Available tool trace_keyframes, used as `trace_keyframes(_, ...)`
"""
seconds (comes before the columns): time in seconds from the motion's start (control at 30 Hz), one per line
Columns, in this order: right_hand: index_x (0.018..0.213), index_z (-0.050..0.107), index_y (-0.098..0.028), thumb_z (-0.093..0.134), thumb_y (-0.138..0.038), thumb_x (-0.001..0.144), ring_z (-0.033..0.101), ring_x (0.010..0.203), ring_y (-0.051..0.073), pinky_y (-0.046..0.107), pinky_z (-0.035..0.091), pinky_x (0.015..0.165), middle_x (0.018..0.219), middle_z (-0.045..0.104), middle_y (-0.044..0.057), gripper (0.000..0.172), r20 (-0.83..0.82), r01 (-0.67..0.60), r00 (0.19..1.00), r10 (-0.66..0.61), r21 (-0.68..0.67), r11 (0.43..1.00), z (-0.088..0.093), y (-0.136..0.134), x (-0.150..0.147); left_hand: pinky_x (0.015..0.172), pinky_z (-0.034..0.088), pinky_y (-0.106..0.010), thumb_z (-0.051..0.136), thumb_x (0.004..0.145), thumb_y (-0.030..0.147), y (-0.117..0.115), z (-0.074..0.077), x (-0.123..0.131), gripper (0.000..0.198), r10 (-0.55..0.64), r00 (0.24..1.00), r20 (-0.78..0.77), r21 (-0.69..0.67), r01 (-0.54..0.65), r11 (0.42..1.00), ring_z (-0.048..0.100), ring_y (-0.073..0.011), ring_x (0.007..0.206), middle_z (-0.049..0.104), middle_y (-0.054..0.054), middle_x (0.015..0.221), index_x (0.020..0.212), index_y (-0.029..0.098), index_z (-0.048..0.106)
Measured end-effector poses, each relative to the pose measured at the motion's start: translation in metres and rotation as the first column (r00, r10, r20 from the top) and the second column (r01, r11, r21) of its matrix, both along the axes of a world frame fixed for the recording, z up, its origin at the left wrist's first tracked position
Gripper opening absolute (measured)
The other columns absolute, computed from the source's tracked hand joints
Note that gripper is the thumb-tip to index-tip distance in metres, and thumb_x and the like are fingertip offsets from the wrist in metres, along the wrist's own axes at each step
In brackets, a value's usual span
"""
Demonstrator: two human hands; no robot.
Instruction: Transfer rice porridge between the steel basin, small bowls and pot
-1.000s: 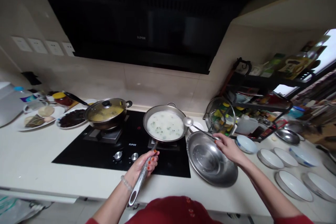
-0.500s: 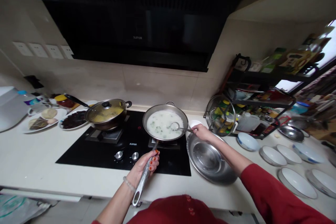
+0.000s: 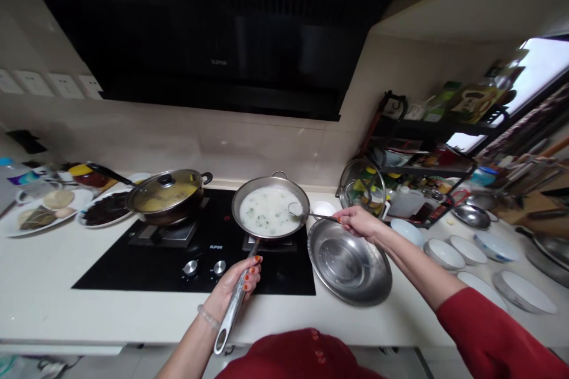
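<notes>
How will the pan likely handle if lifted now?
Probably heavy: the pan holds plenty of white soup. That looks liquid, so it may slosh if tilted. With the long handle in the left hand, the far end may dip.

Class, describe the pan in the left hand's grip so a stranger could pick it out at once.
Find the black hob beneath the range hood. On the hob's right side sits the pan, its long metal handle in the left hand. Unlike the lidded pan on the left, this one is uncovered and holds white liquid flecked with green.
</notes>
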State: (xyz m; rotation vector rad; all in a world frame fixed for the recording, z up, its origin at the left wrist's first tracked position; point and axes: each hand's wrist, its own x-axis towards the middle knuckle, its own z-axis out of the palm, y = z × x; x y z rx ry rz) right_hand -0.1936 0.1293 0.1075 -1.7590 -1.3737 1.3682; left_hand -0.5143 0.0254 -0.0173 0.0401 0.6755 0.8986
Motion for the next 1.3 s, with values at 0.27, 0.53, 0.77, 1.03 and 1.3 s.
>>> trace_keyframes(0.27,0.087,0.070,-0.012,0.062,-0.024,0.063,0.030,0.037,0.005,0.017,0.016,0.039,0.043,0.047,-0.005,0.028,-0.008,0.098,0.995,-0.098,0.013,0.995,0.006,-0.046,0.068,0.031,0.028,-0.009,0.060,0.084,0.013,-0.002,0.001,-0.002,0.007,-0.028,0.999,-0.019,0.011,0.028,1.000,0.039,-0.0006,0.037,0.045,0.005,0.059,0.088,0.011,0.055)
trace_keyframes(0.53,0.086,0.072,-0.015,0.052,-0.020,0.073,0.062,0.066,0.019,0.027,0.044,0.060,0.069,0.068,0.005,0.024,0.440,-0.075,0.897,-0.038,0.236,0.969,-0.067,-0.097,0.101,0.031,0.032,-0.010,0.053,0.090,0.019,0.000,0.000,-0.004,0.020,-0.113,0.994,0.011,-0.055,0.113,0.992,0.037,-0.0018,0.035,0.036,0.007,0.051,0.071,0.014,0.047)
trace_keyframes(0.77,0.126,0.059,-0.015,0.039,0.002,0.077,0.069,0.072,0.022,0.028,0.044,0.062,0.099,0.071,0.015,0.056,0.964,-0.503,0.238,0.122,0.015,0.864,-0.106,-0.138,0.095,0.031,0.029,-0.009,0.054,0.088,0.016,0.001,0.000,-0.003,0.020,-0.107,0.994,-0.004,-0.016,0.107,0.994,0.036,-0.0010,0.035,0.039,0.006,0.051,0.070,0.014,0.047)
trace_keyframes(1.03,0.124,0.060,-0.016,0.034,-0.022,0.092,0.070,0.088,0.024,0.031,0.052,0.076,0.104,0.072,0.013,0.042,0.811,-0.429,0.569,-0.134,0.432,0.793,-0.068,-0.087,0.065,0.031,0.028,-0.011,0.048,0.092,0.021,0.002,0.003,0.000,0.028,-0.114,0.993,-0.032,-0.061,0.112,0.992,0.033,-0.0014,0.033,0.037,0.006,0.048,0.065,0.013,0.046)
trace_keyframes(1.3,0.117,0.062,-0.014,0.046,-0.008,0.081,0.068,0.088,0.027,0.031,0.044,0.075,0.088,0.071,0.016,0.039,0.865,-0.531,0.485,0.129,0.174,0.829,-0.034,-0.024,-0.038,0.030,0.026,-0.010,0.055,0.086,0.013,0.001,0.002,0.002,0.017,-0.047,0.998,-0.042,-0.034,0.045,0.998,0.034,-0.0014,0.036,0.040,0.005,0.054,0.070,0.012,0.048)
